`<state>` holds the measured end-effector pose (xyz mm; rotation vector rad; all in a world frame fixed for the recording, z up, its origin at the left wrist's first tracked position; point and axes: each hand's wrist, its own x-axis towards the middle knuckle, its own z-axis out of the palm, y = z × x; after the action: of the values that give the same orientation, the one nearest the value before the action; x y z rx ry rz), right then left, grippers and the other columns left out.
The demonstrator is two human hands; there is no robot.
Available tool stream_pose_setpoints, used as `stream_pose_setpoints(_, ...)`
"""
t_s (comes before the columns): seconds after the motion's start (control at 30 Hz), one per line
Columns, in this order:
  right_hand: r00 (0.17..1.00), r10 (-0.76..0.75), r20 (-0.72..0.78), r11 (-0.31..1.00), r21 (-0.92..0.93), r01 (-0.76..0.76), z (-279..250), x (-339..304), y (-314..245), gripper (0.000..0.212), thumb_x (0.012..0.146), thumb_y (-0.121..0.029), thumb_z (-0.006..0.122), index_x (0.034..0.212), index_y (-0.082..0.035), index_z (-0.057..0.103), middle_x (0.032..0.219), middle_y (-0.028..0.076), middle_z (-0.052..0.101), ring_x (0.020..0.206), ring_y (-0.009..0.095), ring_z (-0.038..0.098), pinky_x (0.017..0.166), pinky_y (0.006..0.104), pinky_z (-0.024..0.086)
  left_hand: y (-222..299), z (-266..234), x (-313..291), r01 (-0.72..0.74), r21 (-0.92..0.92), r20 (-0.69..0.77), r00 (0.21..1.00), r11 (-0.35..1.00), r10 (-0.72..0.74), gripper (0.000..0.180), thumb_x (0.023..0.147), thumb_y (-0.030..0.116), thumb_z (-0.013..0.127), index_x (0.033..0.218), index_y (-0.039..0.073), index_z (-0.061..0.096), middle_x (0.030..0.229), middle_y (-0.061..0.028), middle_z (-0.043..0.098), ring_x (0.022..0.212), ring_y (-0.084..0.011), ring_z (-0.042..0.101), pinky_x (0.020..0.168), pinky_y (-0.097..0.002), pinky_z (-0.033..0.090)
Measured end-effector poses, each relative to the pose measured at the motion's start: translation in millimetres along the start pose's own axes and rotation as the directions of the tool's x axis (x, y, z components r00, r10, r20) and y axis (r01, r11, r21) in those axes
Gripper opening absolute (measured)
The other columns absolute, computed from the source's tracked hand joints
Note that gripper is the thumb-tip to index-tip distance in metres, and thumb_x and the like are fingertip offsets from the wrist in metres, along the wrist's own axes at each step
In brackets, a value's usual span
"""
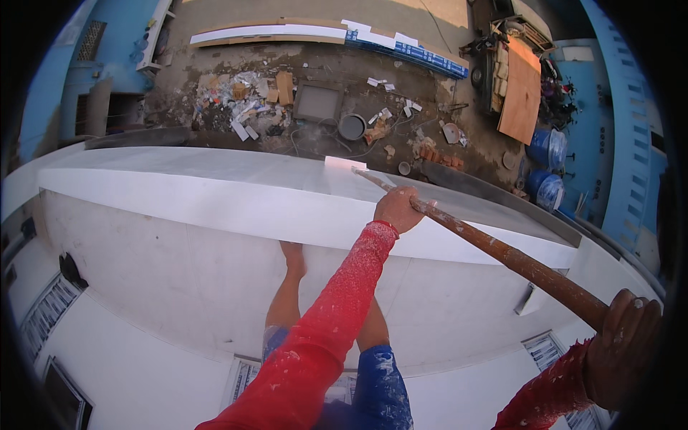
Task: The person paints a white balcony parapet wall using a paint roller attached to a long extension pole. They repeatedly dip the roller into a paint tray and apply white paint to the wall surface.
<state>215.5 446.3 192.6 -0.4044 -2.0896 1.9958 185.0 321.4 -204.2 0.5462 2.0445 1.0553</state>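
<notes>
A paint roller with a pale, wide head [345, 164] lies against the top of a white parapet wall [215, 190]. Its long brown wooden pole [509, 261] slants from the head down to the lower right. My left hand [398, 208] is wrapped round the pole close to the roller head. Further back, my right hand [625, 344] grips the thick end of the pole at the right edge of the view. Both red sleeves [326, 322] carry white paint specks.
Beyond the parapet the ground drops well below, with a rubbish heap [247, 97], a round grey tub [352, 127], long blue-wrapped packages [408, 50], an orange-brown board [519, 89] and blue barrels [548, 149]. My bare foot [292, 251] is by the parapet's inner side.
</notes>
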Motion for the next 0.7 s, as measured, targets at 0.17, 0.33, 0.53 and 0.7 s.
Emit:
stream_pose_setpoints(0.17,0.998,-0.004,-0.055,1.0,-0.009,0.003,33,-18,95,0.027,0.097,-0.023,0.05,0.072,-0.014,0.046,0.051,0.002,0.043,0.04,0.014,0.042,0.065,0.0305,0.046,-94,27,35,0.039,0.081,0.135,0.99,0.996,-0.05,0.051,0.084,0.051,0.072,0.074,0.003,0.057,0.08,-0.0154,0.061,0.079,-0.0355,0.062,0.073,-0.0442,0.049)
stream_pose_setpoints(0.33,0.985,-0.111,0.132,0.994,0.002,0.112,45,-29,161,0.031,0.097,-0.029,0.047,0.071,-0.013,0.046,0.05,0.002,0.042,0.037,0.013,0.04,0.062,0.0313,0.046,-156,40,60,0.0,0.124,0.246,0.969,0.992,-0.031,0.049,0.086,0.05,0.071,0.077,0.004,0.056,0.089,-0.015,0.061,0.086,-0.0345,0.062,0.079,-0.043,0.049)
stream_pose_setpoints(0.53,0.982,-0.043,-0.183,0.994,-0.104,0.024,62,-45,164,0.031,0.088,-0.027,0.057,0.064,-0.011,0.043,0.057,0.002,0.04,0.05,0.02,0.039,0.052,0.0412,0.04,-167,50,62,0.009,0.105,0.251,0.967,0.994,-0.035,0.047,0.088,0.05,0.069,0.083,0.005,0.055,0.096,-0.0149,0.06,0.092,-0.0346,0.062,0.082,-0.0425,0.049)
stream_pose_setpoints(0.7,0.955,-0.051,-0.291,0.998,0.007,0.055,60,-43,153,0.028,0.087,-0.024,0.056,0.065,-0.012,0.043,0.057,0.003,0.042,0.05,0.019,0.039,0.056,0.0421,0.04,-152,41,57,0.024,0.117,0.247,0.968,0.993,-0.052,0.048,0.089,0.051,0.067,0.084,0.004,0.056,0.095,-0.0145,0.06,0.091,-0.034,0.062,0.082,-0.0425,0.049)
